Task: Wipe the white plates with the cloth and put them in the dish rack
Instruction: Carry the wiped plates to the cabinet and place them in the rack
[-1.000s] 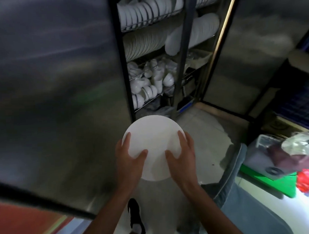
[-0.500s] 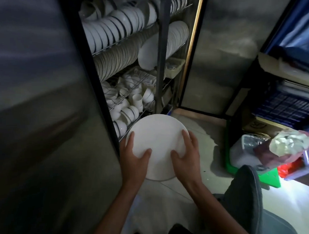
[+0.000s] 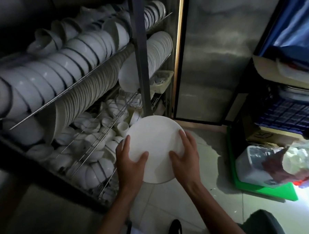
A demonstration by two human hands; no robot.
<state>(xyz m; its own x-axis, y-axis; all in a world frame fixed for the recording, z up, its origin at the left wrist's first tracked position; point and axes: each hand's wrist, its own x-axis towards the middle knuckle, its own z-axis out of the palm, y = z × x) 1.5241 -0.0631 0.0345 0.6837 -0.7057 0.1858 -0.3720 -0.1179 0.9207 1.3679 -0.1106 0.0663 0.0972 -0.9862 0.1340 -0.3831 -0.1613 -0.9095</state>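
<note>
I hold a white plate (image 3: 156, 143) flat in front of me with both hands. My left hand (image 3: 130, 163) grips its left rim, thumb on top. My right hand (image 3: 185, 156) grips the right rim the same way. The plate hovers just in front of the lower shelf of the dish rack (image 3: 87, 81), a metal cabinet with wire shelves. A row of white plates (image 3: 88, 95) stands on edge on the middle shelf. No cloth is visible.
White bowls (image 3: 63, 62) fill the top shelf, cups and small bowls (image 3: 90, 143) the bottom one. A steel post (image 3: 140, 51) divides the rack. A steel door (image 3: 216, 51) stands open to the right. A plastic tub (image 3: 256, 163) on a green board (image 3: 272, 191) sits on the tiled floor.
I have stepped closer to the rack and turned left; the shelves now fill the left of the view. The plate has stayed gripped in both hands, now near the lower shelf.
</note>
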